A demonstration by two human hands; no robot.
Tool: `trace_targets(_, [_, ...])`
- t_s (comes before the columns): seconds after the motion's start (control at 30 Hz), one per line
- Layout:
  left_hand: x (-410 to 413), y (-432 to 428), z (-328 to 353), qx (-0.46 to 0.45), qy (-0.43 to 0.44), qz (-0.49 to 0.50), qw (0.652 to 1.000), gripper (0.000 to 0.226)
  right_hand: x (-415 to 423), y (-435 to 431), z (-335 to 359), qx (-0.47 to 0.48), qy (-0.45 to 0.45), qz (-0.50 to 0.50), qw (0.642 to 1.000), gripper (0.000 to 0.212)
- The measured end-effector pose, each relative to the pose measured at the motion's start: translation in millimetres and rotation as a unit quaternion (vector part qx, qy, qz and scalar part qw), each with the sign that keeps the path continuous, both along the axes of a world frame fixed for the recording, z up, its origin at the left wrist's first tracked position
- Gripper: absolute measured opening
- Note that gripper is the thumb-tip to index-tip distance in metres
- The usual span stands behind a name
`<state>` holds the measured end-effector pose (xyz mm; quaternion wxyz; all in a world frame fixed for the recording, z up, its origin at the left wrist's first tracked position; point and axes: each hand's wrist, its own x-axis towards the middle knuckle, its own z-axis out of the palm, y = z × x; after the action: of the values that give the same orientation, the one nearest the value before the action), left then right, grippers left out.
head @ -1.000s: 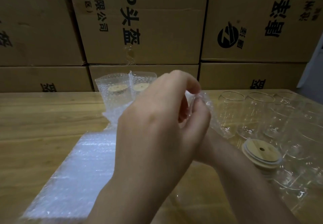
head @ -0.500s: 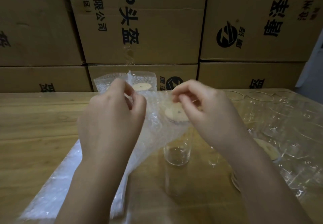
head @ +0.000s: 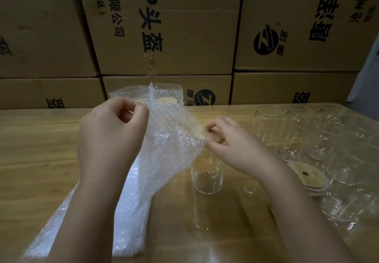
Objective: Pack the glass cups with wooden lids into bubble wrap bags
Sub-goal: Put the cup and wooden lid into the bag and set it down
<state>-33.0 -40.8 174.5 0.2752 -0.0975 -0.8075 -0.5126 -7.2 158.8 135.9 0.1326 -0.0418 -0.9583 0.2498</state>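
Above the middle of the wooden surface, I see my left hand pinching one edge of the bubble wrap bag and my right hand pinching the opposite edge, over the upright glass cup.

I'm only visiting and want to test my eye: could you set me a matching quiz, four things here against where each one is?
Things:
1. bag
2. lids
3. wrapped cups
4. boxes

Places:
A. stacked behind the table
B. on the table, near right
C. pinched by the left hand and the right hand
D. at the table's far edge, just in front of the stack

Pairs: 1-C, 2-B, 3-D, 4-A.
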Motion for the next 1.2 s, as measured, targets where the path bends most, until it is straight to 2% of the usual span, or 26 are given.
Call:
trace_targets(0.07, [-0.1, 0.6, 0.4, 0.001, -0.003, -0.002, 1.000, 0.017, -2.2, -2.9, -3.5, 0.015, -0.002, 0.004, 1.000, 0.045])
trace_targets(0.2, [-0.1, 3.2, 0.2, 0.007, -0.004, -0.003, 1.000, 0.018, -6.5, -4.4, -7.9, 0.026, 0.031, -0.011, 0.999, 0.046])
trace_targets(0.43, [-1.2, 11.1, -4.4, -0.016, -0.007, -0.014, 1.000, 0.017, -6.6, -4.5, -12.4, 0.075, 0.010, -0.013, 0.997, 0.057])
trace_targets(0.5, [-2.7, 11.6, -5.5, -0.020, -0.008, -0.015, 1.000, 0.017, -6.1, -2.7, -8.6, 0.067, 0.027, -0.025, 0.997, 0.056])
trace_targets(0.57, [-4.3, 10.9, -7.0, -0.021, -0.009, -0.015, 1.000, 0.017, -4.4, -1.1, -1.7, 0.049, 0.082, -0.066, 0.993, 0.057])
trace_targets(0.63, [-5.6, 10.2, -8.3, -0.020, -0.007, -0.016, 1.000, 0.016, 0.2, -1.4, 8.0, -0.018, 0.194, -0.122, 0.973, 0.058])
trace_targets(0.7, [-7.0, 11.1, -9.6, -0.025, -0.007, -0.014, 1.000, 0.016, 8.9, -1.8, 20.1, -0.146, 0.320, -0.142, 0.925, 0.060])
trace_targets(0.77, [-9.0, 12.7, -11.9, -0.029, -0.009, -0.012, 0.999, 0.017, 20.3, 1.1, 31.9, -0.269, 0.394, -0.119, 0.871, 0.060])
trace_targets(0.83, [-10.7, 15.3, -14.6, -0.034, -0.016, -0.014, 0.999, 0.018, 30.9, 8.3, 41.6, -0.389, 0.406, -0.074, 0.824, 0.055])
trace_targets(0.9, [-11.6, 18.0, -17.2, -0.045, -0.022, -0.015, 0.999, 0.018, 37.8, 15.7, 48.8, -0.505, 0.357, -0.015, 0.786, 0.057])
trace_targets(0.93, [-12.3, 18.9, -18.2, -0.047, -0.023, -0.014, 0.999, 0.018, 39.5, 18.8, 50.9, -0.537, 0.326, 0.008, 0.778, 0.059])
trace_targets(1.03, [-14.4, 18.4, -19.5, -0.035, -0.025, -0.020, 0.999, 0.018, 40.0, 22.0, 52.9, -0.540, 0.256, 0.030, 0.801, 0.067])
trace_targets(1.13, [-18.1, 16.4, -19.8, -0.021, -0.036, -0.037, 0.998, 0.018, 37.1, 20.4, 49.5, -0.472, 0.248, 0.012, 0.846, 0.062])
trace_targets(1.2, [-20.4, 16.5, -20.5, 0.006, -0.049, -0.058, 0.997, 0.018, 35.0, 18.0, 47.0, -0.444, 0.245, 0.004, 0.862, 0.061])
